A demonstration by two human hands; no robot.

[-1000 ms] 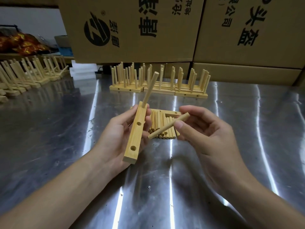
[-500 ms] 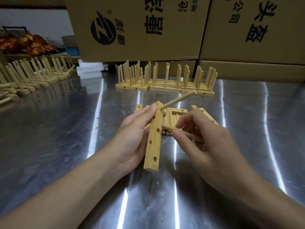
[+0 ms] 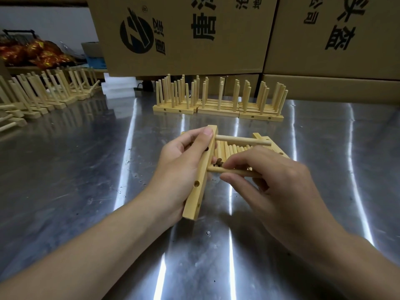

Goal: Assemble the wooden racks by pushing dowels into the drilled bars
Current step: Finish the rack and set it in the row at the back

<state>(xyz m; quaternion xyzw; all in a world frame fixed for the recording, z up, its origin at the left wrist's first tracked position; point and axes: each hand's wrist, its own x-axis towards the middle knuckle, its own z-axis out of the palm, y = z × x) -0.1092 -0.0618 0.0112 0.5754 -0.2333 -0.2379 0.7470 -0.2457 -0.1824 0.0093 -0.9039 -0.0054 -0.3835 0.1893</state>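
Observation:
My left hand (image 3: 179, 169) grips a drilled wooden bar (image 3: 200, 187) held on edge above the steel table, its holes facing right and toward me. One dowel (image 3: 242, 140) sticks out of the bar's far end, pointing right. My right hand (image 3: 275, 180) pinches a second dowel (image 3: 229, 171) whose left tip sits at a hole in the bar's middle. Behind my hands lies a pile of loose dowels (image 3: 229, 151) with further bars (image 3: 272, 146) beside it.
Three finished racks (image 3: 218, 105) stand in a row at the back of the steel table (image 3: 86, 169). More racks (image 3: 43, 94) line the far left. Large cardboard boxes (image 3: 194, 33) wall off the back.
The bar has turned so its inserted dowel points right instead of up. My right hand has brought the second dowel to a middle hole of the bar.

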